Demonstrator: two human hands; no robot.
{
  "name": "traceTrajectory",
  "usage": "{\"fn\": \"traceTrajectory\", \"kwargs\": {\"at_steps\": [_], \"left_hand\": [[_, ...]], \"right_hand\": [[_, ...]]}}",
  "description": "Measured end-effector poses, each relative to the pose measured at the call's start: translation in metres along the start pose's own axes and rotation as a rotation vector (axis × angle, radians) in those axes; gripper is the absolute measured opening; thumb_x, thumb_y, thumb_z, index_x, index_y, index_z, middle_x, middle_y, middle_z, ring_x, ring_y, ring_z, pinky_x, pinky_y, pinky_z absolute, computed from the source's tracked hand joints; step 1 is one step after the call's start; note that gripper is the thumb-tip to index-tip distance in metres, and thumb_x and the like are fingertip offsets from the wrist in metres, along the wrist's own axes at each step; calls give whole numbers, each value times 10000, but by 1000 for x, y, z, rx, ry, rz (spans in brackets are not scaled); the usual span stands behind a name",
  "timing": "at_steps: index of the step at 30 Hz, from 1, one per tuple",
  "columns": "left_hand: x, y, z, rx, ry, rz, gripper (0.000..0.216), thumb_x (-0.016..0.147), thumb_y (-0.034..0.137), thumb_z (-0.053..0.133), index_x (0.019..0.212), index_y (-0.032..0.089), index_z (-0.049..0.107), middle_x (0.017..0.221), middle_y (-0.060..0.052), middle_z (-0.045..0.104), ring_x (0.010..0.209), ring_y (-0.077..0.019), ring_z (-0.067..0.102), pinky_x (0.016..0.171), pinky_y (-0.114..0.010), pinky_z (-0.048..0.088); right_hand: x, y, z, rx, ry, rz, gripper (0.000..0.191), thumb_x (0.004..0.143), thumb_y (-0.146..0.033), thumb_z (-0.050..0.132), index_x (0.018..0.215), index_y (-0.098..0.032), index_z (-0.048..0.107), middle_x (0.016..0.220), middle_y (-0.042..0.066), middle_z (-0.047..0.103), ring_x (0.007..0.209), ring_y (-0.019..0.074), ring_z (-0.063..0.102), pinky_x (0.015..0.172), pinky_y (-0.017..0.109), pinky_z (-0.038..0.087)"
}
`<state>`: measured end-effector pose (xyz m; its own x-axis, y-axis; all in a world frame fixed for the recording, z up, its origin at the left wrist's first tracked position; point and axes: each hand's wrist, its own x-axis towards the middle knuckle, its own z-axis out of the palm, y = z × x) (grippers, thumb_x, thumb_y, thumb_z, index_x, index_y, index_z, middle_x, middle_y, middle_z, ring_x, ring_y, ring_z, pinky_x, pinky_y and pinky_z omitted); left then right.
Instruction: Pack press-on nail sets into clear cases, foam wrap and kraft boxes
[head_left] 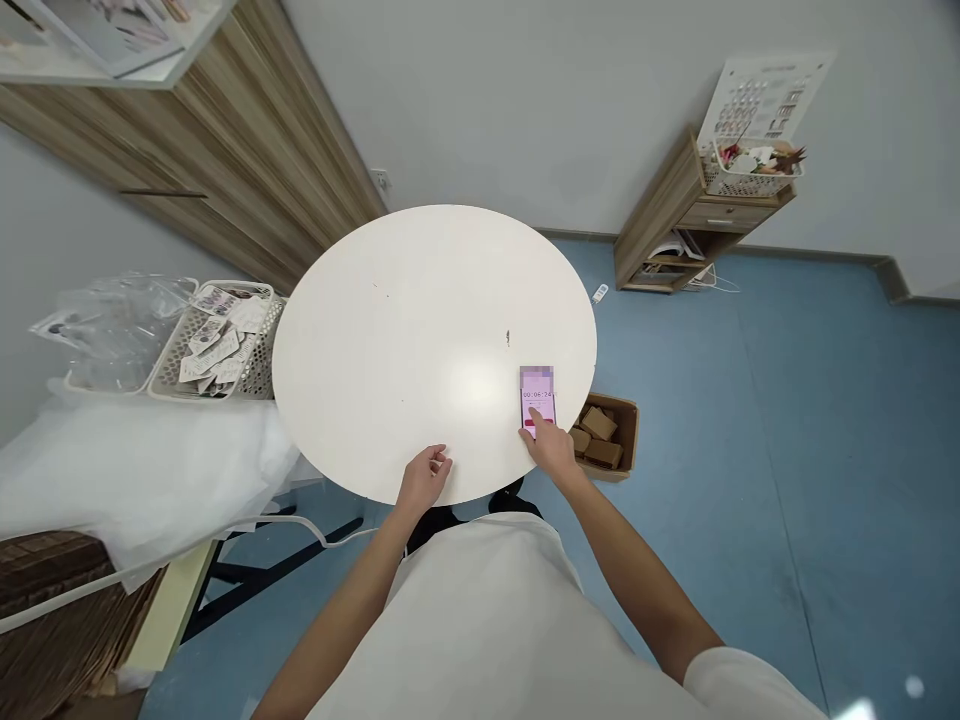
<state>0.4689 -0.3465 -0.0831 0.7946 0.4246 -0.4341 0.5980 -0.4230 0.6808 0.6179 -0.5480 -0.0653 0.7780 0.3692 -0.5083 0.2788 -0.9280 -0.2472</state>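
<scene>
A smartphone [538,385] with a pink-lit screen and a running time readout lies on the right part of the white oval table [390,330]. My right hand [550,446] reaches over its lower end, index finger stretched onto the screen and thumb beside its lower left corner; the hand covers the phone's bottom. At the table's front edge rests my left hand [424,478], fingers loosely bent and apart, with nothing seen in it. A small dark mark [508,338] shows on the tabletop above the phone.
Left of the table stand a white basket of cards [264,360] and clear plastic bags [124,325], with white wrapping sheet [150,460] in front. A carton [628,440] of small brown boxes sits on the floor at right. A wooden cabinet [660,215] stands against the wall.
</scene>
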Motion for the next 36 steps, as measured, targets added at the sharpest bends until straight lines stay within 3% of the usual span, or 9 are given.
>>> {"fn": "traceTrajectory", "kwargs": {"at_steps": [3, 6, 13, 18, 22, 28, 36], "left_hand": [[3, -13, -19, -4, 10, 31, 373, 755, 396, 451, 1049, 180, 529, 871, -35, 601, 672, -131, 566, 622, -268, 462], [7, -28, -44, -15, 12, 83, 375, 759, 401, 449, 1054, 182, 525, 885, -38, 603, 684, -134, 572, 620, -267, 460], [-2, -71, -123, -75, 3, 193, 412, 760, 420, 460, 1098, 192, 517, 965, -52, 592, 760, -143, 570, 674, -268, 455], [-21, -117, -184, -144, 92, 74, 465, 727, 427, 500, 1114, 171, 520, 997, -82, 590, 796, -173, 572, 693, -284, 457], [-28, -146, -220, -216, 165, -38, 460, 704, 422, 526, 1094, 179, 534, 997, -81, 597, 810, -189, 576, 704, -292, 461], [-12, -166, -240, -308, 276, -165, 464, 704, 416, 533, 1099, 173, 518, 1010, -78, 596, 809, -178, 581, 688, -274, 470], [9, -170, -258, -423, 422, -208, 391, 701, 391, 559, 1024, 172, 556, 932, -71, 617, 756, -171, 591, 641, -278, 480]], "right_hand": [[-9, -12, 2, 22, 92, 15, 477, 869, -420, 300, 1308, -239, 256, 976, 78, 616, 838, 220, 583, 653, 296, 382], [-18, -42, 8, 49, 136, -10, 448, 865, -376, 329, 1289, -233, 296, 926, 62, 621, 804, 200, 581, 618, 275, 374], [-32, -173, 42, 166, 147, -224, 417, 842, -310, 365, 1254, -244, 357, 813, 8, 609, 709, 143, 560, 601, 247, 378], [-29, -264, 66, 146, 70, -424, 411, 827, -302, 386, 1234, -245, 382, 843, 5, 615, 726, 138, 560, 632, 248, 384], [-19, -315, 73, 47, -22, -537, 378, 823, -291, 395, 1197, -244, 424, 858, 9, 621, 755, 139, 563, 647, 248, 377], [10, -354, 65, -84, -160, -701, 373, 816, -300, 419, 1183, -239, 445, 918, 21, 623, 829, 146, 565, 676, 251, 380], [48, -393, 59, -82, -208, -786, 356, 816, -269, 432, 1168, -226, 463, 958, 33, 604, 859, 148, 563, 737, 270, 407]]}}
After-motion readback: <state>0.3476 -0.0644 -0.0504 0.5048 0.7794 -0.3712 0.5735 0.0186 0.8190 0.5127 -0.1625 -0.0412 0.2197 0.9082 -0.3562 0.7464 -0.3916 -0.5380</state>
